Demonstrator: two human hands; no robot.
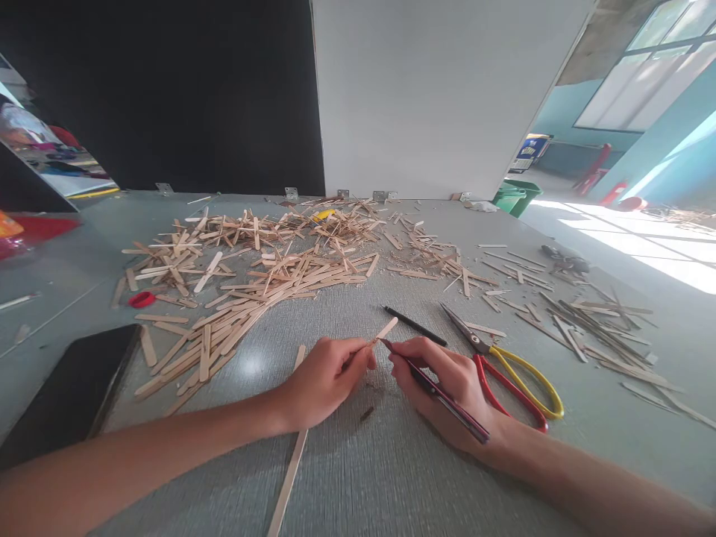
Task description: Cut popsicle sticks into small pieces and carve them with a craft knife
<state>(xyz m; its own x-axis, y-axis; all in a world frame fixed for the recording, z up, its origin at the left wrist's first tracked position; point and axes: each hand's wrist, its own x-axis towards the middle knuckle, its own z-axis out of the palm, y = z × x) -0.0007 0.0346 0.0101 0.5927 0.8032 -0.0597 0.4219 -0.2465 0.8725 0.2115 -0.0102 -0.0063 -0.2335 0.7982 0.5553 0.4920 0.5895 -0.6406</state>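
Observation:
My left hand [330, 379] pinches a wooden craft stick [388, 327], whose rounded end sticks out past the fingertips. In my right hand [441, 380] is a slim dark utility knife [447, 399], held like a pen with its tip touching or very near the stick. A longer flat wooden strip [291, 473] lies on the table and passes under my left wrist. Just beyond my right hand is a black pen-like rod [414, 325]. Scissors [492, 350] with one red and one yellow handle lie with open blades beside that hand.
Many loose craft sticks [302, 276] lie heaped across the table. More thin strips [582, 328] are scattered at right. A dark phone [72, 388] and a red ring [142, 299] are at left. Black [212, 97] and grey [436, 97] panels stand along the back edge.

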